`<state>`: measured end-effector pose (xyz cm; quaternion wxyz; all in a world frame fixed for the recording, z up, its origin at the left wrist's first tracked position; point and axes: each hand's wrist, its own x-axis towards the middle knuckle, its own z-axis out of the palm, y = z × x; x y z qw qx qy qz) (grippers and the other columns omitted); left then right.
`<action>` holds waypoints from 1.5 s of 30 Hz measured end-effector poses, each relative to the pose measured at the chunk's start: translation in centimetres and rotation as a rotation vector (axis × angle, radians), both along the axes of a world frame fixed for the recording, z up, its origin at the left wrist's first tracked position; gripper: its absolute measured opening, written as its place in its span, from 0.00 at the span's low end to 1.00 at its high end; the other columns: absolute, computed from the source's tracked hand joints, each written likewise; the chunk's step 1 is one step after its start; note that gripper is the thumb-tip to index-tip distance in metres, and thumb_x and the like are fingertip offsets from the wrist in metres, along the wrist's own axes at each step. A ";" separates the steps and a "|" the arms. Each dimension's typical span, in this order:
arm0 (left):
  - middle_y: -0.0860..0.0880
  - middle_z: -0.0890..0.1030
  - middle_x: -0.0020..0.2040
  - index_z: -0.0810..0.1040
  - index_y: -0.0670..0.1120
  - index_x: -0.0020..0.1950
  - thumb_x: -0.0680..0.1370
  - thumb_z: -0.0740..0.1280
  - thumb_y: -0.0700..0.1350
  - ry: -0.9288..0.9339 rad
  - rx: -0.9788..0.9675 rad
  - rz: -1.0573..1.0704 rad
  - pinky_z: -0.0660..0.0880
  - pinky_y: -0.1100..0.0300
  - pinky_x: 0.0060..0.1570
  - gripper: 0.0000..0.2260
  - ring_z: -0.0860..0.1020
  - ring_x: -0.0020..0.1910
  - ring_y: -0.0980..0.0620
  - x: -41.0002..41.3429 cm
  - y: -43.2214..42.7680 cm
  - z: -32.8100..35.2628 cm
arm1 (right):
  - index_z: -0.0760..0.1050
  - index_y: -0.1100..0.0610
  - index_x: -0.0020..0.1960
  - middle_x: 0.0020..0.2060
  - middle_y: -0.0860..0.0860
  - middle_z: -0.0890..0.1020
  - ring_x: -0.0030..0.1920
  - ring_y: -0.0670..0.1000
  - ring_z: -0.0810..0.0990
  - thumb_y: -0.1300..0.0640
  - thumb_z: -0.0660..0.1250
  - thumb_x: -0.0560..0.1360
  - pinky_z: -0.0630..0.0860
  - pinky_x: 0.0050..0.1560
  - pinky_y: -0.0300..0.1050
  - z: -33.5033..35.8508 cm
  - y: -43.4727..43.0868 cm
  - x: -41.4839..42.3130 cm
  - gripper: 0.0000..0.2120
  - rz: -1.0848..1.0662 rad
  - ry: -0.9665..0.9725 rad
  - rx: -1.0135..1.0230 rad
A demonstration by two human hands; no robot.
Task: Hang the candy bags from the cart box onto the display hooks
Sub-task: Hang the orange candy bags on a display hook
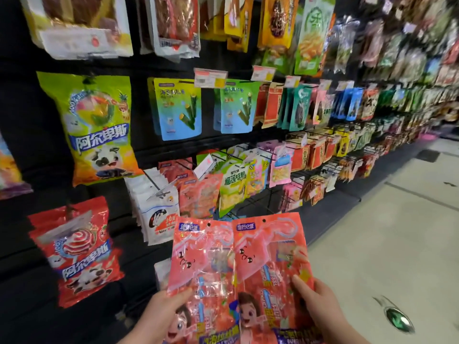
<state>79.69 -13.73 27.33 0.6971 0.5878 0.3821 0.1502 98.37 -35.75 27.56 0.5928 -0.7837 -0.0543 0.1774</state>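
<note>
one head-worn wide-angle view, looking forward and down, angled leftward at the display wall [173, 150], which stands very near at frame left and recedes toward the upper right. the floor [397, 244] fills the right side; lower centre sits closest.

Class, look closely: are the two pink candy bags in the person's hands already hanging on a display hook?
No: the left hand and right hand hold both pink plastic candy bags below the hooks.

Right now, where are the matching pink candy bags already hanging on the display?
In the head view, the hung pink candy bags sit centre frame, directly above the two held bags, between the white rabbit bags on their left and green durian bags on their right.
</note>
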 end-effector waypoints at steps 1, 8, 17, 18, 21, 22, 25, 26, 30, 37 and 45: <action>0.47 0.84 0.48 0.81 0.44 0.51 0.74 0.71 0.36 -0.014 0.002 -0.003 0.70 0.52 0.61 0.07 0.79 0.51 0.48 0.7 0.8 -0.1 | 0.81 0.60 0.41 0.28 0.48 0.83 0.32 0.49 0.81 0.56 0.69 0.75 0.73 0.32 0.41 0.0 0.8 1.1 0.08 0.005 0.003 -0.003; 0.54 0.81 0.45 0.80 0.50 0.49 0.76 0.69 0.39 -0.044 0.002 0.020 0.69 0.56 0.53 0.07 0.76 0.46 0.57 4.5 4.9 -0.3 | 0.81 0.61 0.46 0.38 0.56 0.86 0.41 0.58 0.85 0.52 0.68 0.75 0.81 0.50 0.58 -0.8 6.7 5.8 0.11 0.076 0.085 0.019; 0.49 0.86 0.46 0.85 0.47 0.51 0.58 0.79 0.49 -0.006 -0.015 0.242 0.72 0.55 0.58 0.23 0.81 0.51 0.49 6.1 7.0 -1.0 | 0.78 0.60 0.49 0.41 0.57 0.86 0.43 0.59 0.86 0.50 0.68 0.76 0.80 0.53 0.59 -1.1 12.9 11.4 0.12 0.285 0.164 0.026; 0.49 0.86 0.47 0.86 0.48 0.48 0.56 0.79 0.50 -0.017 -0.018 0.269 0.72 0.54 0.59 0.22 0.82 0.50 0.49 6.2 7.0 -1.2 | 0.78 0.60 0.49 0.41 0.57 0.86 0.44 0.59 0.85 0.50 0.68 0.75 0.80 0.53 0.59 -1.3 13.6 12.1 0.13 0.311 0.172 0.017; 0.46 0.86 0.47 0.85 0.49 0.42 0.70 0.75 0.37 -0.013 -0.030 0.346 0.73 0.56 0.52 0.07 0.81 0.48 0.50 6.8 7.0 -1.5 | 0.79 0.60 0.48 0.41 0.58 0.86 0.44 0.60 0.85 0.52 0.69 0.75 0.81 0.51 0.55 -1.2 15.5 14.0 0.11 0.379 0.213 0.024; 0.48 0.86 0.43 0.85 0.49 0.38 0.71 0.73 0.34 -0.009 -0.008 0.364 0.73 0.57 0.49 0.10 0.81 0.46 0.51 6.9 7.1 -1.9 | 0.79 0.60 0.49 0.42 0.58 0.86 0.45 0.60 0.85 0.53 0.69 0.76 0.81 0.51 0.55 -1.2 16.1 14.7 0.10 0.402 0.229 0.030; 0.54 0.84 0.32 0.84 0.46 0.36 0.71 0.73 0.31 0.012 -0.006 0.439 0.72 0.59 0.42 0.10 0.79 0.41 0.52 7.7 6.5 -2.0 | 0.80 0.60 0.50 0.44 0.59 0.86 0.48 0.61 0.84 0.55 0.69 0.75 0.79 0.55 0.59 -1.1 17.9 16.9 0.09 0.471 0.247 0.041; 0.55 0.84 0.31 0.84 0.44 0.39 0.71 0.72 0.31 0.013 -0.016 0.453 0.71 0.60 0.40 0.08 0.78 0.41 0.53 8.0 6.3 -1.8 | 0.80 0.60 0.50 0.45 0.59 0.86 0.48 0.61 0.84 0.55 0.69 0.76 0.79 0.55 0.60 -1.1 18.5 17.5 0.09 0.495 0.263 0.046; 0.55 0.86 0.38 0.85 0.45 0.41 0.71 0.72 0.31 -0.002 -0.008 0.560 0.73 0.56 0.45 0.09 0.79 0.43 0.53 9.0 5.5 -2.0 | 0.79 0.62 0.52 0.45 0.62 0.85 0.48 0.63 0.84 0.56 0.68 0.76 0.78 0.55 0.62 -1.2 20.4 19.6 0.10 0.565 0.293 0.033; 0.51 0.84 0.31 0.83 0.49 0.24 0.70 0.71 0.28 -0.024 -0.004 0.683 0.72 0.58 0.39 0.20 0.79 0.37 0.53 10.7 3.6 -1.2 | 0.79 0.59 0.46 0.41 0.58 0.85 0.42 0.58 0.83 0.54 0.68 0.76 0.79 0.46 0.49 -1.3 22.0 21.4 0.08 0.681 0.294 0.024; 0.40 0.85 0.42 0.85 0.41 0.51 0.54 0.82 0.45 0.051 -0.113 0.656 0.72 0.44 0.61 0.26 0.82 0.44 0.40 9.7 3.1 -1.0 | 0.79 0.61 0.44 0.28 0.51 0.83 0.31 0.52 0.82 0.56 0.66 0.78 0.75 0.27 0.38 -1.3 22.3 22.2 0.09 0.699 0.288 0.035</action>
